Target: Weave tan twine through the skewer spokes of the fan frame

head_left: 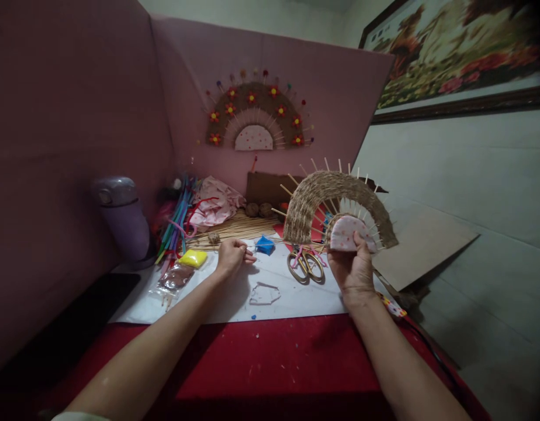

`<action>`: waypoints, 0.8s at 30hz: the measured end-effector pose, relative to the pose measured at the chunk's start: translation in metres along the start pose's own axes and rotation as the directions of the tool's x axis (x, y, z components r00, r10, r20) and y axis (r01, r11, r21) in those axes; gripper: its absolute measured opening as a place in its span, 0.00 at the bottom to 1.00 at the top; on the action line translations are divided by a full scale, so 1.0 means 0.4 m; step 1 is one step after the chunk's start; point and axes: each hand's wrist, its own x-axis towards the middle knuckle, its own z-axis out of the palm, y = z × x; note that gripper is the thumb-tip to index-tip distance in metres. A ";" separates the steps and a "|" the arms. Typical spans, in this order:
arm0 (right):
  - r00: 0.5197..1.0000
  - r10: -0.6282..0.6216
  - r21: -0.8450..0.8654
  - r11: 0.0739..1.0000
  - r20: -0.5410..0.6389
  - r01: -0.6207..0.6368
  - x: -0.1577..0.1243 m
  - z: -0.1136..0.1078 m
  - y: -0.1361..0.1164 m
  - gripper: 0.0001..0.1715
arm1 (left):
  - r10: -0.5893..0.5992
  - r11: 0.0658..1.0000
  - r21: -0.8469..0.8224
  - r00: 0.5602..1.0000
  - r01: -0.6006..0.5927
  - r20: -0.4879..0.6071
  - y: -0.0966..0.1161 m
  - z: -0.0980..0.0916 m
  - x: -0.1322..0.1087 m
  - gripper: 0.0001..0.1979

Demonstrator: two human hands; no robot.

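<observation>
My right hand (352,272) grips a half-round woven fan (311,190) by its white, red-dotted centre (345,233), thumb in front. Thin wooden sticks radiate from that centre through a band of wound brown twine, and their tips poke out past the outer edge. Closed in a pinch, my left hand (232,256) holds a thin strand of twine (270,242) stretched toward the fan's left end. Just right of that hand lies a blue packet (265,245). Gold-handled scissors (305,266) rest on the white sheet below the fan.
A purple bottle (127,225) stands at left beside coloured pipe cleaners (176,216). Yellow (193,258) and brown (177,275) packets lie near my left forearm. Behind are dotted cloth (217,202) and thin sticks (235,227). A flower-decorated fan (252,102) is on the pink panel.
</observation>
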 end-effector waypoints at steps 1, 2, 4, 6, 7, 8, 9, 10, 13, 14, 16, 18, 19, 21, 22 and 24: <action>1.000 -0.012 -0.002 1.000 0.002 0.012 0.004 -0.003 -0.002 0.10 | 0.015 1.000 0.018 0.999 -0.015 0.035 -0.001 -0.005 0.003 0.06; 1.000 -0.027 -0.006 1.000 -0.002 0.027 0.010 -0.006 -0.003 0.10 | 0.041 0.998 0.044 0.996 -0.044 0.075 -0.003 -0.010 0.007 0.05; 0.998 -0.058 -0.022 0.998 -0.016 0.058 0.022 -0.013 -0.004 0.10 | 0.123 0.981 0.132 0.981 -0.143 0.147 -0.011 -0.020 0.017 0.04; 0.997 -0.075 -0.042 0.996 -0.025 0.074 0.032 -0.020 -0.003 0.11 | 0.212 0.934 0.247 0.957 -0.259 0.200 -0.025 -0.030 0.028 0.03; 0.996 -0.082 -0.048 0.996 -0.029 0.081 0.036 -0.023 -0.001 0.11 | 0.239 0.903 0.304 0.944 -0.302 0.228 -0.031 -0.033 0.031 0.03; 0.996 -0.085 -0.050 0.995 -0.035 0.083 0.039 -0.026 0.002 0.11 | 0.248 0.875 0.355 0.934 -0.330 0.258 -0.037 -0.035 0.031 0.03; 0.995 -0.086 -0.051 0.995 -0.046 0.084 0.042 -0.029 0.005 0.11 | 0.239 0.848 0.402 0.926 -0.346 0.293 -0.041 -0.035 0.028 0.04; 0.994 -0.085 -0.053 0.995 -0.062 0.082 0.043 -0.032 0.008 0.11 | 0.225 0.820 0.444 0.916 -0.362 0.332 -0.043 -0.035 0.022 0.05; 0.993 -0.047 -0.078 0.996 -0.112 0.038 0.044 -0.041 0.023 0.10 | 0.212 0.691 0.544 0.854 -0.475 0.475 -0.033 -0.025 -0.012 0.08; 0.992 -0.016 -0.092 0.996 -0.126 0.005 0.042 -0.044 0.030 0.10 | 0.224 0.636 0.557 0.819 -0.534 0.529 -0.026 -0.020 -0.026 0.09; 0.988 0.055 -0.122 0.990 -0.147 -0.073 0.037 -0.048 0.048 0.09 | 0.263 0.546 0.553 0.755 -0.629 0.600 -0.012 -0.010 -0.051 0.10; 0.981 0.105 -0.159 0.979 -0.161 -0.131 0.030 -0.049 0.069 0.10 | 0.291 0.494 0.546 0.720 -0.676 0.630 -0.003 -0.002 -0.070 0.10; 0.979 0.113 -0.173 0.975 -0.168 -0.142 0.026 -0.048 0.080 0.11 | 0.299 0.473 0.550 0.713 -0.688 0.634 0.000 0.000 -0.076 0.10; 0.976 0.133 -0.180 0.970 -0.174 -0.164 0.018 -0.045 0.100 0.12 | 0.317 0.421 0.570 0.703 -0.705 0.636 0.001 0.002 -0.083 0.10; 0.972 0.157 -0.178 0.966 -0.174 -0.188 0.014 -0.043 0.109 0.13 | 0.328 0.392 0.582 0.700 -0.712 0.635 -0.001 0.003 -0.084 0.10; 0.963 0.213 -0.176 0.954 -0.163 -0.241 0.008 -0.039 0.123 0.13 | 0.348 0.350 0.599 0.694 -0.720 0.631 -0.006 0.002 -0.082 0.11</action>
